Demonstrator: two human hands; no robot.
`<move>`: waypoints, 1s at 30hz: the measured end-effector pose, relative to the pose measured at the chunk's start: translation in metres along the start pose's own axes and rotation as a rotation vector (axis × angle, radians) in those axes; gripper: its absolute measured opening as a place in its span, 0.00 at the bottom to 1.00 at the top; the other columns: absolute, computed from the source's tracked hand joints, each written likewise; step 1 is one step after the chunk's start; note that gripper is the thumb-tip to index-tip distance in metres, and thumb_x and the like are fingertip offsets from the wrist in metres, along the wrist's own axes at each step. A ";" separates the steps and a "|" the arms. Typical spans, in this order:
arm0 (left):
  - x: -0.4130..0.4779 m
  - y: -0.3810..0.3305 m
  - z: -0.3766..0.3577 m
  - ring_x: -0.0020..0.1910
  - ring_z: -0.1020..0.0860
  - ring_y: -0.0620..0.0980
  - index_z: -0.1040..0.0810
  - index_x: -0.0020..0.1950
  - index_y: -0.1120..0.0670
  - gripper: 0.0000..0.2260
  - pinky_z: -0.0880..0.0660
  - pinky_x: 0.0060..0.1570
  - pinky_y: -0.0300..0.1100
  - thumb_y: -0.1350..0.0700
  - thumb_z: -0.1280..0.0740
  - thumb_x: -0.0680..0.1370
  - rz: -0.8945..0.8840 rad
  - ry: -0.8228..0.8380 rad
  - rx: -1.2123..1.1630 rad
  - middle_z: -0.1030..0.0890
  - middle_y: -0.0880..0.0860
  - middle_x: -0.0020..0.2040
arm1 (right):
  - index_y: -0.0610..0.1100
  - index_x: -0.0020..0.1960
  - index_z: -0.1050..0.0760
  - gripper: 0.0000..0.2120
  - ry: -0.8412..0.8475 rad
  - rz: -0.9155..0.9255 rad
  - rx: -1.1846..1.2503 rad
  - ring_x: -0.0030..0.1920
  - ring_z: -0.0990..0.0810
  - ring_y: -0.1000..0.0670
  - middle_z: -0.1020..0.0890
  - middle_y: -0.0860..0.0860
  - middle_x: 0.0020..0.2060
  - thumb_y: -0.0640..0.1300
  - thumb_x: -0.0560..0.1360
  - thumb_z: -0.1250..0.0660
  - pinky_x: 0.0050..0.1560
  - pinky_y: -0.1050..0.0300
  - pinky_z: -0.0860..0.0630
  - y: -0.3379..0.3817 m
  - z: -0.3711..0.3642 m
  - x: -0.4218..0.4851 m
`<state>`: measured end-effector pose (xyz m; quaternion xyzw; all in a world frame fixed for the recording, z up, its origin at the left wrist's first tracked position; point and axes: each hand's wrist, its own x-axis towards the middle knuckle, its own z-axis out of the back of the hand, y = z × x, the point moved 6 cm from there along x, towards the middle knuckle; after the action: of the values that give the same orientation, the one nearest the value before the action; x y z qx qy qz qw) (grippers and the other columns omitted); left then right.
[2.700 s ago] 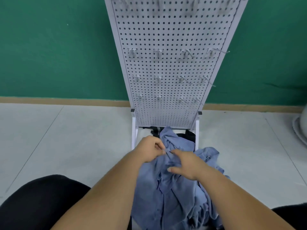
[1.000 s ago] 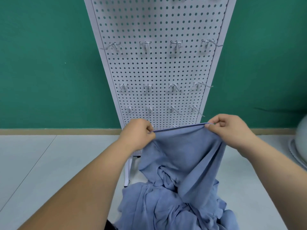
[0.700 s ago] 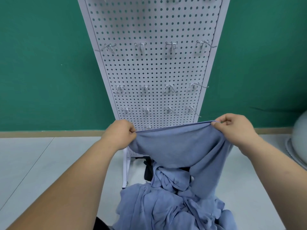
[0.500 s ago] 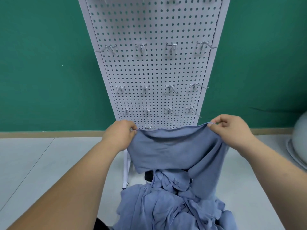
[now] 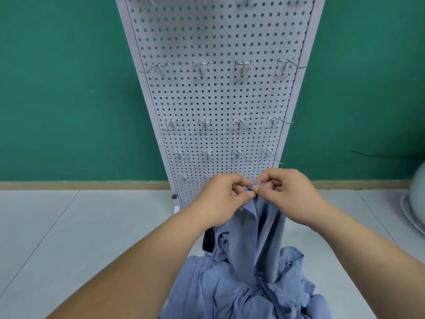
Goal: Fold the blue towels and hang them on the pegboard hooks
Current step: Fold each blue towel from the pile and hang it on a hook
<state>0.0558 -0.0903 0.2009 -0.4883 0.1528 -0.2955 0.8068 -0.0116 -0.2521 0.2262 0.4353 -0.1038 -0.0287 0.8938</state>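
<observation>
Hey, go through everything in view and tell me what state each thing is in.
held towel: hanging, bunched lengthwise, not yet hung.
left hand: pinching its top edge.
right hand: pinching the same edge, beside the left.
towel pile: crumpled, unfolded.
pegboard hooks: bare.

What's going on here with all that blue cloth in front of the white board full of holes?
A person is folding a blue towel. The left hand and right hand pinch its top edge together at one spot, so it hangs down, seemingly doubled, to a heap of blue cloth below. The pegboard stands just behind, and its visible hooks are bare: nothing is hung yet.
</observation>
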 end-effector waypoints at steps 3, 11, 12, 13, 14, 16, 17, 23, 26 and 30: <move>-0.001 0.002 0.008 0.33 0.24 0.43 0.15 0.50 0.47 0.01 0.27 0.37 0.37 0.52 0.25 0.80 0.027 -0.010 0.055 0.19 0.48 0.36 | 0.51 0.43 0.16 0.05 0.035 -0.004 -0.001 0.30 0.29 0.56 0.23 0.56 0.28 0.48 0.77 0.23 0.36 0.58 0.31 -0.003 0.000 -0.002; 0.001 0.020 0.062 0.32 0.16 0.47 0.14 0.49 0.51 0.02 0.20 0.43 0.43 0.54 0.25 0.80 0.144 -0.201 0.031 0.14 0.51 0.38 | 0.51 0.44 0.17 0.07 0.147 -0.034 -0.094 0.34 0.26 0.54 0.17 0.48 0.35 0.52 0.78 0.24 0.41 0.55 0.27 -0.021 0.023 0.001; 0.001 0.026 0.073 0.32 0.16 0.48 0.14 0.48 0.50 0.02 0.19 0.43 0.44 0.54 0.25 0.80 0.166 -0.242 0.028 0.13 0.50 0.38 | 0.51 0.44 0.17 0.07 0.140 -0.040 -0.126 0.33 0.26 0.55 0.17 0.49 0.35 0.52 0.78 0.24 0.40 0.56 0.27 -0.024 0.029 0.001; 0.000 0.031 0.082 0.32 0.16 0.48 0.14 0.47 0.50 0.02 0.20 0.41 0.45 0.54 0.25 0.79 0.188 -0.277 0.030 0.13 0.50 0.37 | 0.52 0.44 0.17 0.06 0.134 -0.052 -0.159 0.33 0.26 0.56 0.17 0.52 0.34 0.52 0.77 0.24 0.39 0.57 0.27 -0.028 0.033 0.001; -0.001 0.037 0.091 0.32 0.16 0.48 0.14 0.47 0.51 0.03 0.20 0.40 0.45 0.54 0.24 0.79 0.211 -0.307 0.038 0.13 0.50 0.37 | 0.52 0.44 0.17 0.06 0.129 -0.069 -0.199 0.32 0.26 0.57 0.18 0.55 0.33 0.52 0.77 0.24 0.38 0.58 0.27 -0.032 0.037 0.001; -0.003 0.050 0.106 0.31 0.17 0.48 0.14 0.45 0.51 0.04 0.18 0.41 0.47 0.55 0.24 0.79 0.258 -0.363 0.060 0.13 0.51 0.37 | 0.55 0.43 0.17 0.05 0.125 -0.100 -0.310 0.32 0.24 0.60 0.17 0.60 0.33 0.53 0.77 0.23 0.38 0.61 0.26 -0.040 0.044 0.001; -0.004 0.057 0.113 0.31 0.17 0.49 0.14 0.44 0.52 0.04 0.17 0.43 0.49 0.56 0.24 0.79 0.282 -0.390 0.072 0.13 0.51 0.36 | 0.55 0.43 0.18 0.05 0.121 -0.114 -0.366 0.33 0.22 0.61 0.17 0.61 0.34 0.53 0.77 0.23 0.38 0.61 0.25 -0.044 0.047 0.001; -0.008 0.084 0.133 0.32 0.17 0.51 0.14 0.40 0.52 0.07 0.15 0.50 0.54 0.56 0.24 0.78 0.382 -0.501 0.130 0.14 0.50 0.34 | 0.54 0.41 0.20 0.08 0.011 -0.232 -0.538 0.38 0.19 0.52 0.16 0.54 0.34 0.53 0.78 0.25 0.38 0.55 0.25 -0.068 0.065 0.001; -0.006 0.082 0.127 0.33 0.14 0.53 0.15 0.41 0.52 0.06 0.16 0.51 0.53 0.56 0.25 0.79 0.382 -0.489 0.136 0.14 0.50 0.34 | 0.53 0.43 0.19 0.07 -0.046 -0.250 -0.430 0.35 0.22 0.51 0.18 0.53 0.32 0.52 0.78 0.26 0.34 0.56 0.29 -0.065 0.064 0.000; -0.004 0.073 0.107 0.34 0.13 0.55 0.15 0.45 0.53 0.03 0.15 0.52 0.56 0.58 0.24 0.79 0.355 -0.401 0.032 0.15 0.49 0.34 | 0.50 0.47 0.17 0.04 -0.094 -0.243 -0.001 0.32 0.28 0.48 0.17 0.43 0.32 0.48 0.80 0.26 0.37 0.54 0.30 -0.050 0.053 -0.001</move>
<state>0.1342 0.0123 0.1875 -0.4896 0.0685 -0.0491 0.8678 -0.0217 -0.3236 0.2185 0.4426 -0.0922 -0.1570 0.8780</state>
